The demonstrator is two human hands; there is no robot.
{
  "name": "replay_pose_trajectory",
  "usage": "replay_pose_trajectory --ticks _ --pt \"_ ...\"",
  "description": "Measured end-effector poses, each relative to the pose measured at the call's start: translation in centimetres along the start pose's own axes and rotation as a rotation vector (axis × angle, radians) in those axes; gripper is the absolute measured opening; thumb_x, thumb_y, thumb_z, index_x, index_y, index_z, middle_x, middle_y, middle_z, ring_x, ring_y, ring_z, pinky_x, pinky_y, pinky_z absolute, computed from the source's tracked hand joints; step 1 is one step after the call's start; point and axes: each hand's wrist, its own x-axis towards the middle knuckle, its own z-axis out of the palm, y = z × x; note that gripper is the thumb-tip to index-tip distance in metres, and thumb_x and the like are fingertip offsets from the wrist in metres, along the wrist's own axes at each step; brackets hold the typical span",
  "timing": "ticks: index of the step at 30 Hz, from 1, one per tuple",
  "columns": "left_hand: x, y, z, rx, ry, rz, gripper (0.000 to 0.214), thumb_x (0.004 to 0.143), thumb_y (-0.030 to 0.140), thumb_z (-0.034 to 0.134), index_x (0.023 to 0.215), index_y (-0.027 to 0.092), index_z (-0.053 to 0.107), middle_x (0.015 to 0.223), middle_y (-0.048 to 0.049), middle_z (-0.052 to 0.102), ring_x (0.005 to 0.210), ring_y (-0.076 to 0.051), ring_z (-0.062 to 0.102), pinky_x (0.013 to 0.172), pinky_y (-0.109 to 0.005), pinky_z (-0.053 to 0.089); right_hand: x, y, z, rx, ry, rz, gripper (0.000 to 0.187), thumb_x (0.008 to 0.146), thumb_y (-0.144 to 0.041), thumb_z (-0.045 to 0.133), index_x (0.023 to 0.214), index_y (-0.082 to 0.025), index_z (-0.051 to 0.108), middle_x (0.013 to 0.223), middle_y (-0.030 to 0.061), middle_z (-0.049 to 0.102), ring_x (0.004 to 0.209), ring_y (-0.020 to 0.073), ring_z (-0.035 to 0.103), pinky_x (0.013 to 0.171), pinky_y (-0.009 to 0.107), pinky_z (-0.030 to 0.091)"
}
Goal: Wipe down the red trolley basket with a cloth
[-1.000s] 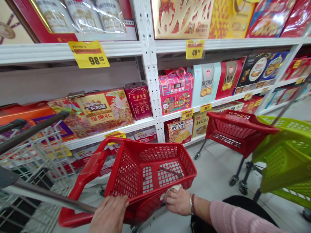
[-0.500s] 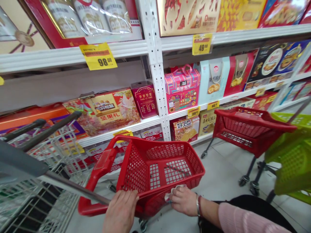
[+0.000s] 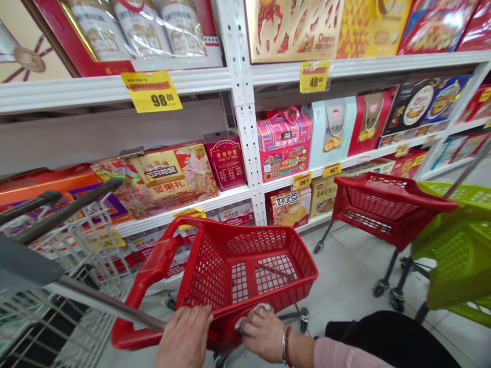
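Note:
A red plastic shopping cart basket (image 3: 238,240) stands in front of me, with its curved red handle (image 3: 148,278) on the left. My left hand (image 3: 184,335) rests over the basket's near rim, fingers closed over the edge. My right hand (image 3: 263,329) presses a white crumpled cloth or tissue (image 3: 263,307) against the basket's near outer side. Only bits of the white piece show around the fingers. Through the bottom grid of the basket, the floor and a dark bar are visible.
Shelves (image 3: 241,122) with boxed food gifts and yellow price tags run along the back. A wire cart (image 3: 76,296) with a grey metal pole stands at left. Another red cart (image 3: 383,207) and a green basket cart (image 3: 456,255) stand at right on the tiled floor.
My right hand has slid left along the basket's near side with the white piece. My left hand stays on the rim. The view has shifted slightly.

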Motion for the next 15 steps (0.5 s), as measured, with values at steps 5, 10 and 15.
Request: replay_pose_trajectory --ticks 5,10,15 --pt "-0.4 -0.3 0.3 0.008 -0.02 0.019 0.022 0.106 0.018 0.045 0.12 0.019 0.062 0.1 -0.0026 0.069 0.091 -0.021 0.062 0.101 -0.044 0.036 -0.9 1.1 -1.1 0.007 0.016 -0.054 0.017 0.102 -0.033 0.056 0.098 -0.023 0.068 0.128 0.0029 0.065 0.105 0.0204 0.055 0.084 0.037 0.045" --pt "-0.4 0.0 0.5 0.018 -0.014 0.018 0.022 0.106 0.02 0.045 0.119 0.018 0.063 0.099 -0.0033 0.069 0.091 -0.022 0.063 0.1 -0.045 0.037 -4.7 3.9 -3.6 -0.047 -0.098 -0.041 0.016 0.103 -0.03 0.056 0.103 -0.021 0.068 0.128 0.0048 0.066 0.109 0.0214 0.055 0.086 0.037 0.044" --pt "-0.3 0.0 0.5 0.023 0.018 0.033 0.022 0.105 0.018 0.045 0.117 0.018 0.064 0.098 -0.0036 0.069 0.09 -0.022 0.063 0.098 -0.045 0.038 -3.7 2.6 -2.6 -0.039 -0.072 -0.007 0.016 0.102 -0.032 0.057 0.103 -0.022 0.068 0.126 0.004 0.066 0.103 0.0217 0.056 0.084 0.038 0.044"
